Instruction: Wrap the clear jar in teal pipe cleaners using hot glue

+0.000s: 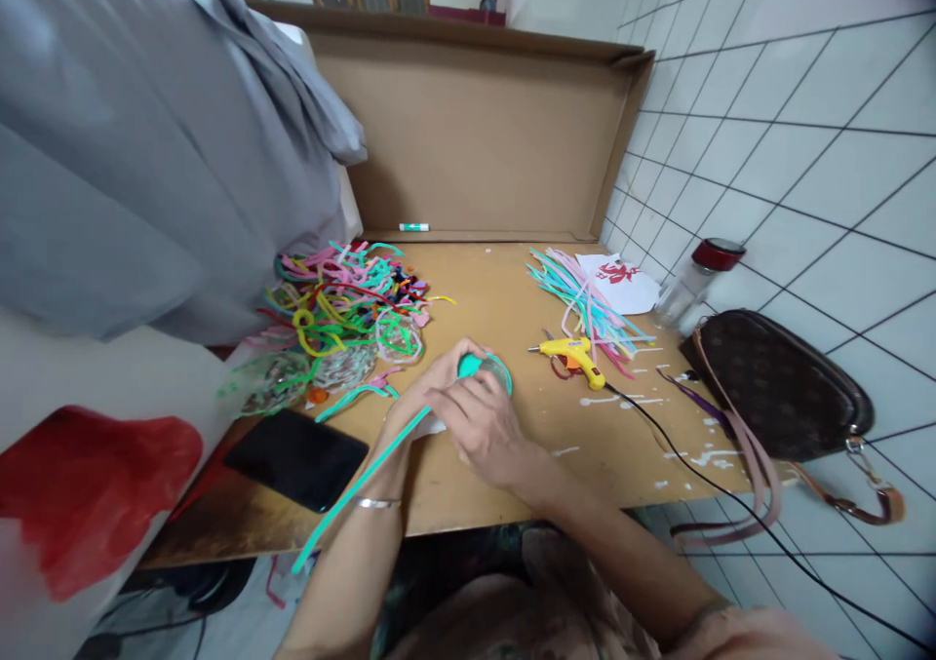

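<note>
Over the middle of the table, my left hand (424, 384) curls around a small round object with a turquoise rim (504, 372); its centre looks clear or greyish, and its kind is partly hidden by my fingers. My right hand (481, 428) lies across its near side, fingers bent and pressed together on it. A long turquoise pipe cleaner (366, 475) runs from between my hands down over my left forearm, its far end hanging loose. Something white shows under my hands. Both hands are closed, with the fingertips partly covered.
Tangled colourful pipe cleaners (343, 299) lie left, beside a black phone (298, 458). To the right are a yellow glue gun (574, 359) with its cord, straight pipe cleaners (585, 299), a bottle (685, 290) and a brown bag (782, 382). A cardboard panel (475, 134) stands behind.
</note>
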The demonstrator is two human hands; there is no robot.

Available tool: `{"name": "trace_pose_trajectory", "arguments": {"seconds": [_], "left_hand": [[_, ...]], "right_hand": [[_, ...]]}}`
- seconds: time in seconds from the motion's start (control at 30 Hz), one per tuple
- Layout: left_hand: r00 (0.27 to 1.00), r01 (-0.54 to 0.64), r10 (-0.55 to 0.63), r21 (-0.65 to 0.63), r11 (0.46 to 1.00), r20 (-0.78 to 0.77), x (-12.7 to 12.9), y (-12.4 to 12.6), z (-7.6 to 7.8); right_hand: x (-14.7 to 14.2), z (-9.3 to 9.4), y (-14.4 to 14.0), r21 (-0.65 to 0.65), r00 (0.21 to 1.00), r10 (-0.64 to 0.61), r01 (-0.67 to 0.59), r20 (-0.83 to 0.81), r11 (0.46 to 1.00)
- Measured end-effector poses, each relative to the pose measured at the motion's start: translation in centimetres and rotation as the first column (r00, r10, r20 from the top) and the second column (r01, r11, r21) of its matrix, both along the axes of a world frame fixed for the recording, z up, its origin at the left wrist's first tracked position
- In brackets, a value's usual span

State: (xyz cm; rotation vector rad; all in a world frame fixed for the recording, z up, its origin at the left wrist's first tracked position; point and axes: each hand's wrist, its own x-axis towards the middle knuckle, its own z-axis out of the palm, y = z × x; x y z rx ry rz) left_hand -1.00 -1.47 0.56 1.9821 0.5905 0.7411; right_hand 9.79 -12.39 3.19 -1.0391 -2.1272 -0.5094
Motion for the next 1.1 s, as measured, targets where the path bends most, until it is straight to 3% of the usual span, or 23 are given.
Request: {"name": "trace_pose_trajectory", "arguments": {"seconds": [0.13,0.2,0.23,0.27,0.33,0.4,0.43,0.5,0.6,0.7,0.8,0.87,0.97,1.1], "left_hand": [[0.998,0.035,-0.026,-0.15,0.988,0.063,0.1,0.3,0.1],[0.999,0.028,-0.02,-0.18,0.983,0.046,0.1,0.3,0.2],[0.999,0.022,-0.016,-0.187,0.982,0.03,0.0,0.3,0.3],[1.0,0.014,-0.011,-0.185,0.983,0.017,0.0,0.3,0.4],[1.0,0.01,-0.008,-0.179,0.984,0.013,0.0,0.2,0.6],[0.999,0.013,-0.007,-0.182,0.983,0.036,0.1,0.1,0.8],[0.999,0.015,-0.007,-0.188,0.982,0.039,0.1,0.1,0.9],[0.999,0.013,-0.005,-0.2,0.98,0.038,0.1,0.0,1.0],[0.999,0.015,-0.008,-0.203,0.979,0.037,0.0,0.1,1.0],[0.999,0.017,-0.007,-0.204,0.979,0.046,0.0,0.3,0.7],[0.999,0.013,-0.004,-0.209,0.978,0.044,-0.1,0.4,0.7],[1.0,0.01,-0.003,-0.213,0.977,0.031,-0.1,0.4,0.7],[0.999,0.013,-0.005,-0.225,0.974,0.034,-0.1,0.4,0.8],[0.999,0.023,-0.013,-0.214,0.976,0.048,-0.1,0.4,0.7]], "right_hand": [[2.4,-0.6,-1.1,-0.018,0.999,0.031,-0.03,0.022,0.999],[4.8,-1.0,-1.1,-0.08,0.986,-0.16,0.164,0.055,0.983],[6.2,-1.1,-0.9,-0.117,0.939,-0.334,0.342,0.083,0.932],[7.7,-1.2,-0.5,-0.154,0.841,-0.53,0.54,0.103,0.827],[10.5,-1.5,0.5,-0.203,0.702,-0.705,0.708,0.1,0.677],[12.8,-1.7,1.6,-0.319,0.473,-0.843,0.865,0.255,0.388],[13.6,-1.9,2.0,-0.367,0.418,-0.85,0.882,0.32,0.296],[14.5,-2.3,2.6,-0.433,0.381,-0.841,0.879,0.383,0.201],[14.9,-2.9,3.1,-0.507,0.364,-0.859,0.849,0.359,0.148],[15.2,-3.3,3.3,-0.592,0.353,-0.893,0.796,0.28,0.129],[15.9,-3.4,3.2,-0.641,0.35,-0.921,0.75,0.174,0.163],[16.2,-3.3,2.9,-0.629,0.356,-0.932,0.74,0.067,0.237],[15.9,-2.6,2.6,-0.57,0.395,-0.908,0.719,-0.138,0.399],[13.7,-0.7,2.8,-0.391,0.516,-0.793,0.69,-0.325,0.609]]}}
